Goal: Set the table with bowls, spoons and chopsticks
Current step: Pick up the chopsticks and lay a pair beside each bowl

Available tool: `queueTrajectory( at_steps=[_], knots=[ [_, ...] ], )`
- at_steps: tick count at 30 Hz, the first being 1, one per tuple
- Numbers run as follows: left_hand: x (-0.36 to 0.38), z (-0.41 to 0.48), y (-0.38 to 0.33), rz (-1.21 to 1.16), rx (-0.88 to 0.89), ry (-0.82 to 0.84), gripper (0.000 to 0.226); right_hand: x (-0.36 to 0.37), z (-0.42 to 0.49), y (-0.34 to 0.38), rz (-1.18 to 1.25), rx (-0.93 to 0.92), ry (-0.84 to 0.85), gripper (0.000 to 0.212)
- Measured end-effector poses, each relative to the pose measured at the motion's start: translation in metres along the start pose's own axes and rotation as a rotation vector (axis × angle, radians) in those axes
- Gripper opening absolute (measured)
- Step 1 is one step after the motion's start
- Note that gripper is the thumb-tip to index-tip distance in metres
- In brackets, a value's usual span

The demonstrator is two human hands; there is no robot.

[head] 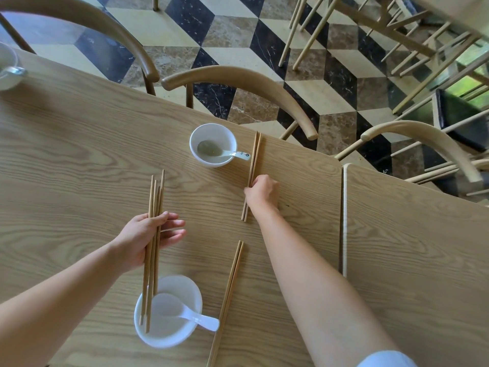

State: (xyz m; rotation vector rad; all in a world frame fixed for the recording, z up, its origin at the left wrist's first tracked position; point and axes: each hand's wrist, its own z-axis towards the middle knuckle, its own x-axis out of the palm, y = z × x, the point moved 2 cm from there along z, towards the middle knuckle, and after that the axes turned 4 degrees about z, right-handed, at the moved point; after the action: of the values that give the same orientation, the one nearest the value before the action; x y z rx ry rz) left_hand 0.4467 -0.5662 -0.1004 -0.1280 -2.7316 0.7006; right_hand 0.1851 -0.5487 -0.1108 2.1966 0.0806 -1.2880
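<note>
My left hand (148,238) grips a bundle of several wooden chopsticks (154,197), their lower ends hanging over the near white bowl (169,337) with a white spoon (190,315) in it. A pair of chopsticks (229,295) lies on the table right of that bowl. My right hand (262,193) rests on another pair of chopsticks (254,154), pressing them against the wooden table (79,154) just right of the far white bowl (213,144), which holds a spoon (232,154).
A third bowl (8,66) with a spoon sits at the far left table edge. Curved wooden chairs (238,78) stand along the far side. A second table (412,234) abuts on the right, with a narrow gap (344,221) between.
</note>
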Motion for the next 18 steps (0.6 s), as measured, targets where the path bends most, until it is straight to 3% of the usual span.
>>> queueTrajectory(
  at_steps=[12, 18],
  knots=[
    [0.005, -0.006, -0.002, 0.002, 0.000, 0.001, 0.021, -0.009, -0.009, -0.007, 0.090, 0.051, 0.020, 0.022],
    [0.010, -0.020, 0.000, 0.015, 0.019, 0.023, 0.021, -0.026, -0.047, -0.042, 0.173, 0.093, -0.076, 0.012]
  ],
)
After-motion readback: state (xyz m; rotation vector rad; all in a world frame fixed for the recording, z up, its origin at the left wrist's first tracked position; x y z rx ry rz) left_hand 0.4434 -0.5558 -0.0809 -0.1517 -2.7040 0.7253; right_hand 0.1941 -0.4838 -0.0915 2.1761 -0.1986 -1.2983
